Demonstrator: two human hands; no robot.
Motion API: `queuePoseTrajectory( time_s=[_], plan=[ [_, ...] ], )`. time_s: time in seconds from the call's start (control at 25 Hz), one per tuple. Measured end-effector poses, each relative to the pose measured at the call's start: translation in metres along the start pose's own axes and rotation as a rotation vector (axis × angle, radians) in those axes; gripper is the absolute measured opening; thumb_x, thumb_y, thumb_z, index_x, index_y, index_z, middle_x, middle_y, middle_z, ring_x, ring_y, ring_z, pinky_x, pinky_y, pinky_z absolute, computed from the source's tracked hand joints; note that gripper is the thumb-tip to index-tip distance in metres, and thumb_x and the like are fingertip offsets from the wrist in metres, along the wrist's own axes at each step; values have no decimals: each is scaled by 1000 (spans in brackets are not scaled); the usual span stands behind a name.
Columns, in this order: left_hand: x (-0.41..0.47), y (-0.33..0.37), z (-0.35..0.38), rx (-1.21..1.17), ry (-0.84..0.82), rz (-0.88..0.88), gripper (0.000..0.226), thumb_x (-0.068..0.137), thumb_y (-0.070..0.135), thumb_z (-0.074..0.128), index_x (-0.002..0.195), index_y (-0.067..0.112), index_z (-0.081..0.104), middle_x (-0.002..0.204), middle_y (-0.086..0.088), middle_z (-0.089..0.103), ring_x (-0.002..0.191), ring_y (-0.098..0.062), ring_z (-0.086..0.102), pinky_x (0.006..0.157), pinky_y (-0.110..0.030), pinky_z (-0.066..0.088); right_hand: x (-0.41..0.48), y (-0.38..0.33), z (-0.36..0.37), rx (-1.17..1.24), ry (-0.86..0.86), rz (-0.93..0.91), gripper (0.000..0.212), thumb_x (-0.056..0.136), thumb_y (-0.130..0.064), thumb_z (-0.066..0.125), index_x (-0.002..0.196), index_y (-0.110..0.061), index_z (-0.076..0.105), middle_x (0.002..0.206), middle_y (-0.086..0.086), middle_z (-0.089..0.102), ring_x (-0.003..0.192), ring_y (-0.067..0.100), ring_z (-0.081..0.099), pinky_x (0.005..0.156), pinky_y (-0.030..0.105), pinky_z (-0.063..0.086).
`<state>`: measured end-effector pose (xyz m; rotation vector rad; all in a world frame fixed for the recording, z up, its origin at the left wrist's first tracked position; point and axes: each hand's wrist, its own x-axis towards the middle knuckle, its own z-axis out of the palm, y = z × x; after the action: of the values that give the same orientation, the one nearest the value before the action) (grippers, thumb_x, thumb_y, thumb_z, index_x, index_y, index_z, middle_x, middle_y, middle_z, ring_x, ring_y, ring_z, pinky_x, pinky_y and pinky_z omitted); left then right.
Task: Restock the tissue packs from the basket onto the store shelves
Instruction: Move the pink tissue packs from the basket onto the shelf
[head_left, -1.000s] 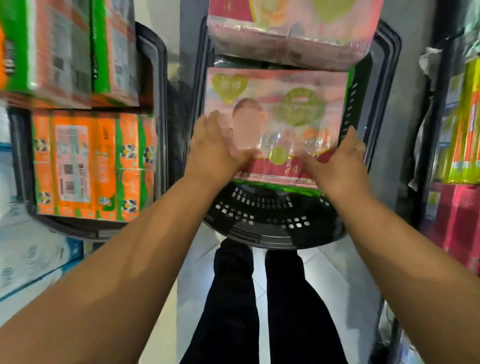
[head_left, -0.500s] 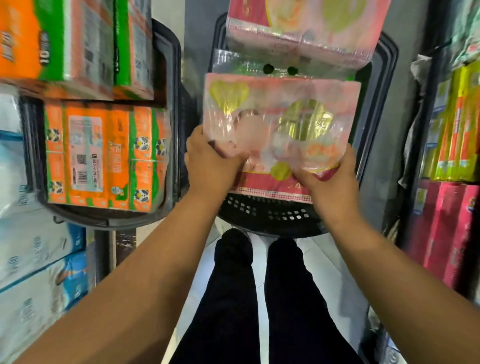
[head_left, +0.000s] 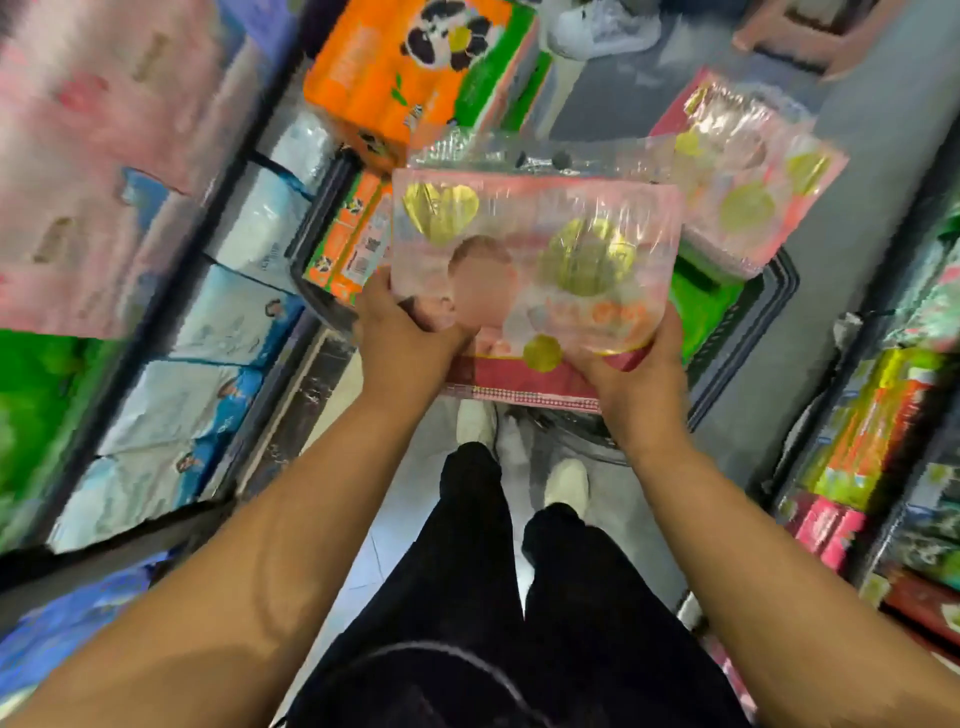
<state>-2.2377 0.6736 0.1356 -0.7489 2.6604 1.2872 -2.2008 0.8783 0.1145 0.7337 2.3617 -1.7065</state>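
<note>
**Pink pack held over the aisle, goods close on both sides**

Head view: I stand in a narrow aisle on a pale tiled floor (head_left: 400, 499), with my dark trouser legs (head_left: 467, 561) and light shoes below me. Both my hands grip the pink tissue pack (head_left: 535, 260) by its near edge. My left hand (head_left: 410, 343) is curled round the near left corner and my right hand (head_left: 634, 374) round the near right corner. The pack is in the air, above the near end of the dark basket (head_left: 743, 364).

A second pink pack (head_left: 753, 176) lies tilted at the basket's far end, just beyond the one I hold. A green patch shows inside the basket between the two.

On my left, an orange and green pack (head_left: 410, 67) sits just beyond my pack's far left corner. White and blue packs (head_left: 228, 317) line the left shelf (head_left: 119, 535), close by my left forearm. On my right, bright packets (head_left: 872, 431) are stacked near my right arm. The only open floor is the strip between them, where I stand. Much of the edge of the view is blurred.
</note>
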Motion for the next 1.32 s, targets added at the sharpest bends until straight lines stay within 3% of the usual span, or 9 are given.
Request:
queuePoseTrajectory(
  time_s=[0.16,0.36,0.52,0.64,0.76,0.96,1.04,1.2,1.32],
  plan=[
    [-41,15,-88,-87,231,-28,86,57,37,83,131,24,40,122,3,45,116,-20,49,97,-43,46,-42,-83,4,19,-140,-171,73,68,-24,86,125,-32,41,105,-25,56,87,-21,55,69,1,42],
    [-67,44,-182,-131,454,-20,82,61,34,84,129,27,39,120,3,46,114,-24,48,95,-47,46,-75,-178,26,-5,-250,-359,75,67,-29,87,126,-35,42,108,-23,57,92,-5,57,75,3,42],
    [-76,62,-256,-149,601,34,96,54,46,84,134,17,40,126,-4,45,117,-27,45,98,-50,43,-97,-249,57,14,-313,-485,84,65,-31,87,136,-26,42,119,-10,60,105,7,58,87,22,46],
    [-76,72,-308,-174,681,67,100,55,49,86,138,18,38,130,-4,42,121,-26,42,103,-48,39,-110,-297,81,35,-372,-563,92,62,-39,88,139,-27,38,124,-9,60,109,9,59,88,24,47],
    [-71,84,-368,-139,768,92,96,60,43,85,139,21,35,132,-1,39,126,-22,36,107,-37,32,-122,-354,110,83,-442,-643,85,65,-33,88,135,-30,41,116,-17,60,102,-1,60,79,14,49],
    [-62,96,-452,-120,880,231,93,66,41,81,142,27,30,127,10,32,117,-2,25,105,-29,27,-141,-441,156,143,-512,-791,82,59,-43,85,129,-34,43,113,-21,58,97,-14,55,71,4,45],
    [-53,100,-484,-105,922,263,92,67,37,81,142,26,31,126,10,32,118,-4,27,106,-30,28,-146,-472,177,151,-517,-845,83,57,-45,84,129,-36,43,110,-25,55,96,-16,54,71,4,44],
    [-35,106,-538,-96,974,311,91,69,34,80,144,25,29,134,10,31,130,-17,31,110,-38,32,-149,-529,214,158,-571,-911,85,59,-45,81,133,-32,41,114,-19,58,101,-3,58,82,25,48],
    [-19,117,-570,-66,1010,350,92,71,29,81,145,21,28,135,1,34,130,-18,32,110,-37,31,-143,-571,238,172,-589,-978,76,66,-30,85,127,-33,40,108,-22,58,93,-14,56,75,16,45]
  ],
)
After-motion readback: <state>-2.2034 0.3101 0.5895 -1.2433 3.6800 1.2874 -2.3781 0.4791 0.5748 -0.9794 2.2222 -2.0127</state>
